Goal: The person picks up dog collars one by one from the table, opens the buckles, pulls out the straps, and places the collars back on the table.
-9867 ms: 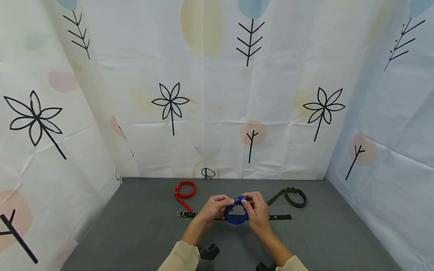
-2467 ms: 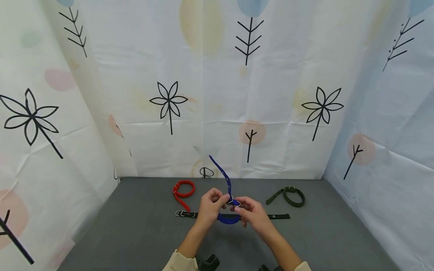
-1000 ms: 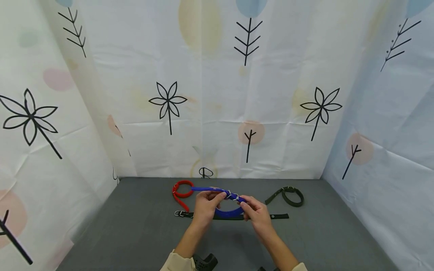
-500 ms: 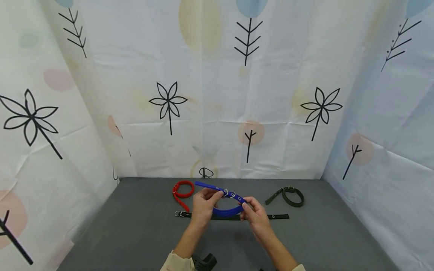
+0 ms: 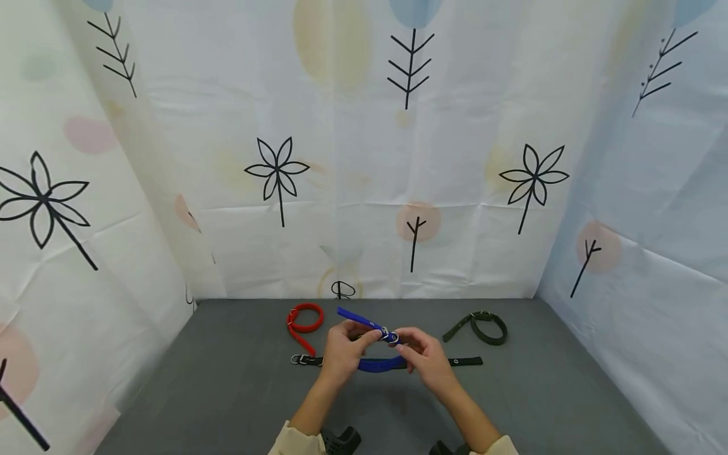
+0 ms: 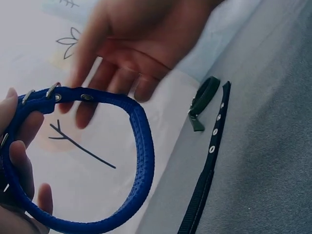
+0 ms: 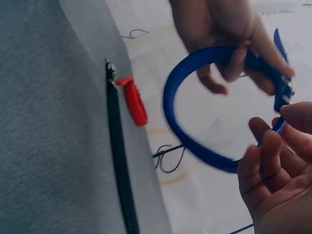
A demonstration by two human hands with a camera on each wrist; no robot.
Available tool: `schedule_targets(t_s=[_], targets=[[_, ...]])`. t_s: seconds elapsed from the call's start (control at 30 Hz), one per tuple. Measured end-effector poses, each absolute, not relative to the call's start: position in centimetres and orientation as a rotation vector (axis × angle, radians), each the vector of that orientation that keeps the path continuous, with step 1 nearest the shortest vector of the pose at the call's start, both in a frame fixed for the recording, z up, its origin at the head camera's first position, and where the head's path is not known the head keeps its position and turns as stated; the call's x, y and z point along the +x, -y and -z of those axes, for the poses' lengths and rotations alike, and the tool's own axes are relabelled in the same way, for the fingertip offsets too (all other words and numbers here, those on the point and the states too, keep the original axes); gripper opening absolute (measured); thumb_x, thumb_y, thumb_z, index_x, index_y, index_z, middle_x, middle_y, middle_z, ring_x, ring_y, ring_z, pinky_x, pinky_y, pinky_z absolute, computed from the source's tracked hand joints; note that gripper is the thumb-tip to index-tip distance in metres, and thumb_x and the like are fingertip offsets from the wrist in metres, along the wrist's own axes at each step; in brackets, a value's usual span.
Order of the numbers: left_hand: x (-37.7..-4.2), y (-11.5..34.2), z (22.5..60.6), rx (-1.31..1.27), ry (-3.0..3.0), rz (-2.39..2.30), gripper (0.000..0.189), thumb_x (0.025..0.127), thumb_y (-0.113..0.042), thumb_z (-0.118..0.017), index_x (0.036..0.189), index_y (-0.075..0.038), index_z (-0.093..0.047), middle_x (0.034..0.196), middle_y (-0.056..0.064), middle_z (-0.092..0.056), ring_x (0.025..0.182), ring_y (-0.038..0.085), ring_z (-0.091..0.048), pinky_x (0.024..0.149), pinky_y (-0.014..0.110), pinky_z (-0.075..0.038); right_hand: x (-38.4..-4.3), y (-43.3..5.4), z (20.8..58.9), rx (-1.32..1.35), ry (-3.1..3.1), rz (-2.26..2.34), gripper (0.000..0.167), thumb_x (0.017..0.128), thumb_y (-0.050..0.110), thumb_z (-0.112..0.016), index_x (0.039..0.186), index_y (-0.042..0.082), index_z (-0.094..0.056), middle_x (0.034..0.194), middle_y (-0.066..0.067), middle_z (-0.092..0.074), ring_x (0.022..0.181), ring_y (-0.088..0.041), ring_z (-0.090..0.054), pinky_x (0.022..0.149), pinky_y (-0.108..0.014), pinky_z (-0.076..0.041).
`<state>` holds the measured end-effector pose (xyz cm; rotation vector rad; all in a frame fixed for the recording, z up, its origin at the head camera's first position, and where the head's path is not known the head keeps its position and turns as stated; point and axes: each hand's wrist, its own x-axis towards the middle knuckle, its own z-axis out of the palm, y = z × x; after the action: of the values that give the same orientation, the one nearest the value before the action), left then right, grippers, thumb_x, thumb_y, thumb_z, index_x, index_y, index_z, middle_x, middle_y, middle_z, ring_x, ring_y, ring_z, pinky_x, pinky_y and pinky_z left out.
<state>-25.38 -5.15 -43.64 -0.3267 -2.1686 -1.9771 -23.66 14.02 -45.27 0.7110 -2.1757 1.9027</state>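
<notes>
Both hands raised over grey mat (image 5: pixel 227 392). Left hand (image 5: pixel 341 351) grips blue collar (image 5: pixel 375 364) near buckle, fingers curled round strap. Right hand (image 5: pixel 423 357) at buckle end, fingers loosely bent; grip unclear. Beyond: black strap (image 5: pixel 466 362) flat, red collar (image 5: pixel 304 318) far left, green collar (image 5: pixel 483 326) far right.

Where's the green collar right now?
In the head view, the green collar lies on the grey table at far right, beyond the black strap.

Grey table (image 5: pixel 227 392) — red collar (image 5: pixel 304 318), black strap (image 5: pixel 463 362) (flat), green collar (image 5: pixel 485 327).
</notes>
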Motion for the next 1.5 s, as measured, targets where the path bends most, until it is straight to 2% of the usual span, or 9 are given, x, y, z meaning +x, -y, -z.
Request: schedule_targets(t_s=[0.13,0.23,0.5,0.73,0.97,1.23,1.37,1.5], targets=[[-25.4,5.2,43.6,-0.354,2.228,1.928,0.015,0.086,-0.011,-0.075,0.094,0.000,-0.069,0.084,0.008,-0.071,0.066,0.015,-0.056,0.057,0.025,-0.046,-23.4,-13.6,44.3,0.709,2.222,-1.895,0.025,0.096,0.003,-0.059,0.120,-0.005,-0.060,0.109,-0.023,-0.065,0.056,-0.023,-0.054,0.055,-0.032,-0.052],[-25.4,5.3,43.6,-0.379,2.237,1.899,0.014,0.086,-0.011,-0.076,0.093,-0.001,-0.070,0.081,0.006,-0.070,0.061,0.014,-0.052,0.055,0.024,-0.044,-23.3,-13.3,43.9,0.671,2.251,-1.882,0.024,0.096,0.005,-0.061,0.118,-0.004,-0.061,0.110,-0.023,-0.064,0.057,-0.021,-0.055,0.057,-0.032,-0.052],[-25.4,5.7,43.9,-0.462,2.200,1.890,0.024,0.084,-0.025,-0.078,0.092,-0.004,-0.070,0.080,0.003,-0.069,0.060,0.013,-0.053,0.055,0.025,-0.045,-23.2,-13.0,43.9,0.681,2.241,-1.807,0.020,0.094,0.009,-0.064,0.112,0.000,-0.062,0.083,-0.011,-0.059,0.055,-0.011,-0.049,0.051,-0.032,-0.048],[-23.1,6.0,40.7,-0.479,2.213,1.919,0.014,0.086,-0.010,-0.075,0.093,0.001,-0.070,0.082,0.005,-0.069,0.064,0.016,-0.055,0.058,0.025,-0.046,-23.2,-13.0,44.1,0.599,2.268,-1.793,0.018,0.093,0.009,-0.065,0.110,0.002,-0.066,0.078,-0.005,-0.055,0.058,-0.009,-0.046,0.051,-0.023,-0.042],[-23.3,6.5,40.7,-0.540,2.172,1.953,0.011,0.086,-0.009,-0.075,0.090,0.000,-0.070,0.077,0.004,-0.067,0.057,0.013,-0.050,0.054,0.023,-0.043,-23.4,-13.2,44.5,0.594,2.233,-1.799,0.015,0.092,0.002,-0.064,0.105,-0.003,-0.070,0.083,-0.002,-0.059,0.068,-0.009,-0.049,0.058,-0.025,-0.041],[-23.4,6.9,40.9,-0.586,2.164,2.001,0.009,0.087,-0.009,-0.074,0.088,-0.001,-0.069,0.076,0.006,-0.067,0.055,0.011,-0.049,0.054,0.023,-0.043,-22.7,-13.2,43.3,0.524,2.239,-1.776,0.011,0.091,0.005,-0.067,0.097,-0.001,-0.074,0.080,0.004,-0.062,0.069,-0.008,-0.050,0.062,-0.024,-0.043],[-23.6,6.9,41.3,-0.582,2.151,1.992,0.009,0.086,-0.008,-0.074,0.088,-0.001,-0.069,0.076,0.009,-0.067,0.054,0.011,-0.048,0.053,0.023,-0.043,-22.1,-13.3,42.0,0.552,2.295,-1.772,0.014,0.092,0.005,-0.066,0.100,-0.005,-0.072,0.075,0.001,-0.060,0.057,-0.007,-0.047,0.053,-0.024,-0.044],[-24.5,6.5,42.8,-0.588,2.150,1.935,0.007,0.085,-0.007,-0.075,0.088,-0.003,-0.070,0.077,0.009,-0.069,0.053,0.010,-0.047,0.051,0.023,-0.041,-22.5,-13.7,42.2,0.581,2.416,-1.654,0.017,0.093,0.007,-0.065,0.108,0.000,-0.070,0.078,-0.004,-0.063,0.052,-0.011,-0.048,0.046,-0.024,-0.045]])
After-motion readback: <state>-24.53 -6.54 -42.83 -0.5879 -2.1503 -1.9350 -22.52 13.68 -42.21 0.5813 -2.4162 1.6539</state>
